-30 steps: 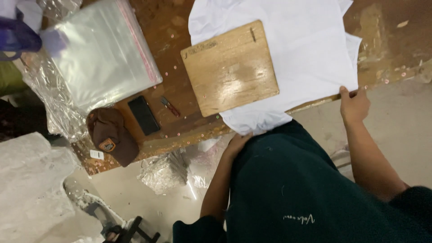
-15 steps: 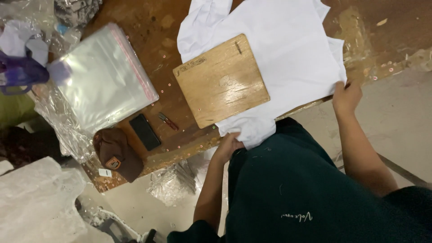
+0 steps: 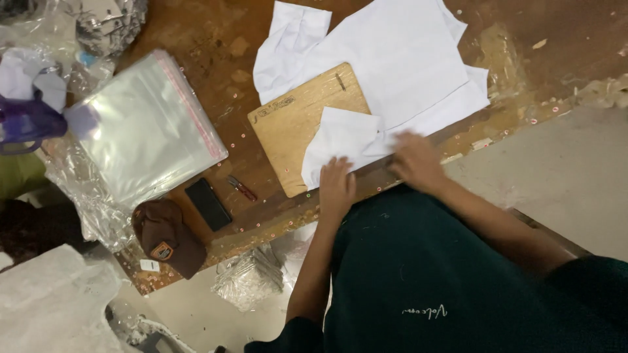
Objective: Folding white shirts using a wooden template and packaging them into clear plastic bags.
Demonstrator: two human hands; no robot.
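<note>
Far left, stack of clear plastic bags (image 3: 147,131) lies flat on the brown surface (image 3: 196,39); brown cap (image 3: 167,236), dark phone (image 3: 208,204) and small red clippers (image 3: 243,189) sit near the front edge, unchanged. Wooden board (image 3: 294,121) rests on the white shirt (image 3: 392,59). Since half a second ago the shirt's bottom has been folded up over the board's lower right corner. Left hand (image 3: 337,186) open, flat on the fold; right hand (image 3: 415,162), blurred, open, pressing cloth at the front edge.

1 head-worn view, steeply down, close over the table (image 3: 196,39) edge.
</note>
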